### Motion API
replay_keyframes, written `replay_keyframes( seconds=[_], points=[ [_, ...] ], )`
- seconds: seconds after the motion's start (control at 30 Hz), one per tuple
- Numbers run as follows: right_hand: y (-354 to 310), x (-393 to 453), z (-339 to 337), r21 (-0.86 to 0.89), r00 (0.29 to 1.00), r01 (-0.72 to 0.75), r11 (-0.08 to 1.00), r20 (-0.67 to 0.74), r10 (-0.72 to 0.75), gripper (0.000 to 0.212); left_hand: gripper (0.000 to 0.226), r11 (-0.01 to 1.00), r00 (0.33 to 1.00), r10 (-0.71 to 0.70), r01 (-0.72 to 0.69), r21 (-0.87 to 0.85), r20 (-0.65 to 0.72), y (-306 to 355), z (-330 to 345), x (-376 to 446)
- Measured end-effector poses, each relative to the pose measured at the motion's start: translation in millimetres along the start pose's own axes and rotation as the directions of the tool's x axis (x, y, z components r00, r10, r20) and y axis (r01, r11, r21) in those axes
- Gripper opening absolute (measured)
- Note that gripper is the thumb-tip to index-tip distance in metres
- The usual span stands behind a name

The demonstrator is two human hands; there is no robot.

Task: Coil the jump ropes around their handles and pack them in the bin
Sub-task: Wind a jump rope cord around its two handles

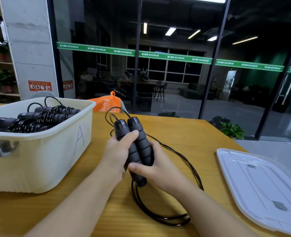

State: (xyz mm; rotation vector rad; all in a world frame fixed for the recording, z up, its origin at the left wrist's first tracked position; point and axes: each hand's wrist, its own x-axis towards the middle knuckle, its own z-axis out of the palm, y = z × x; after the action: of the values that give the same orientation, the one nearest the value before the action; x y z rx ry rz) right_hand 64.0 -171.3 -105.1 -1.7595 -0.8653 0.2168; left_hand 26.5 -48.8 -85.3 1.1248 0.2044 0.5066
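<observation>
Two dark foam handles (138,147) of one jump rope are held side by side above the wooden table (184,134), tilted with their cap ends pointing away from the person. The left hand (119,151) grips them around the middle, its thumb curled across the front of both. The right hand (156,168) cups their lower ends, its thumb pressed against the nearer handle. The black rope (167,218) runs in short loops from the cap ends and trails down the right side, lying in a loose uncoiled loop on the table in front of the person. To the left stands a cream plastic bin (69,151) marked with a letter A, holding several coiled ropes (38,118) wound around their handles. At the right edge the white lid (261,185) lies flat on the table. An orange bag (107,103) sits behind the bin.
</observation>
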Motion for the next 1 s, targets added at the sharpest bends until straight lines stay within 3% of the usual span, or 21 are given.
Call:
replay_keyframes(
  seconds=[0.03, 0.1, 0.23, 0.33, 0.4, 0.47, 0.5, 0.53, 0.6, 0.67, 0.73, 0.87, 0.93, 1.0],
  points=[
    [1, 0, -1, -0.057, 1.000, 0.024, 0.998, -0.001, -0.024, 0.086, 0.023, 1.000, 0.999, 0.019, -0.019, 0.010, -0.044, -1, 6, 3],
    [3, 1, -3, -0.156, 0.999, 0.024, 0.987, -0.026, -0.029, 0.089, 0.017, 0.997, 0.993, 0.063, -0.059, 0.042, -0.099, -5, 21, 7],
    [0, -2, -11, -0.308, 0.958, -0.071, 0.949, -0.286, -0.022, 0.054, 0.004, 0.993, 0.985, 0.109, -0.103, 0.054, -0.132, -12, 51, 0],
    [1, 0, -25, -0.288, 0.957, -0.105, 0.952, -0.289, 0.018, 0.036, 0.009, 0.941, 0.956, 0.285, -0.264, 0.213, -0.075, -16, 53, -2],
    [2, 1, -35, -0.229, 0.979, -0.093, 0.969, -0.199, 0.047, 0.039, 0.023, 0.811, 0.855, 0.512, -0.446, 0.380, -0.089, -13, 36, 1],
    [2, 1, -45, -0.198, 0.992, -0.090, 0.976, -0.108, 0.070, 0.044, 0.030, 0.598, 0.651, 0.748, -0.574, 0.560, -0.132, -3, 12, 9],
    [3, 1, -48, -0.191, 0.994, -0.090, 0.978, -0.071, 0.078, 0.045, 0.038, 0.488, 0.574, 0.812, -0.569, 0.662, -0.104, 2, -1, 15],
    [3, 1, -51, -0.187, 0.996, -0.086, 0.979, -0.040, 0.079, 0.045, 0.051, 0.396, 0.549, 0.835, -0.546, 0.738, -0.042, 7, -11, 20],
    [4, 1, -52, -0.201, 0.997, -0.070, 0.977, 0.012, 0.074, 0.045, 0.070, 0.301, 0.654, 0.752, -0.456, 0.837, 0.086, 14, -22, 24],
    [3, 0, -51, -0.223, 0.997, -0.058, 0.973, 0.044, 0.070, 0.045, 0.066, 0.263, 0.775, 0.621, -0.352, 0.899, 0.122, 12, -19, 25],
    [2, 0, -51, -0.186, 0.997, -0.054, 0.981, 0.049, 0.064, 0.043, 0.044, 0.284, 0.780, 0.610, -0.376, 0.882, 0.137, 6, -16, 26],
    [2, -1, -54, 0.053, 0.996, -0.079, 0.995, 0.037, 0.077, 0.042, 0.013, 0.440, 0.770, 0.596, -0.550, 0.710, 0.228, -1, -7, 13],
    [4, 0, -51, 0.197, 0.994, -0.107, 0.975, 0.032, 0.103, 0.045, 0.021, 0.453, 0.771, 0.575, -0.579, 0.678, 0.275, -4, 6, 0],
    [5, 0, -47, 0.359, 0.991, -0.128, 0.924, 0.020, 0.129, 0.046, 0.045, 0.448, 0.769, 0.544, -0.605, 0.658, 0.336, -10, 19, -10]
  ],
)
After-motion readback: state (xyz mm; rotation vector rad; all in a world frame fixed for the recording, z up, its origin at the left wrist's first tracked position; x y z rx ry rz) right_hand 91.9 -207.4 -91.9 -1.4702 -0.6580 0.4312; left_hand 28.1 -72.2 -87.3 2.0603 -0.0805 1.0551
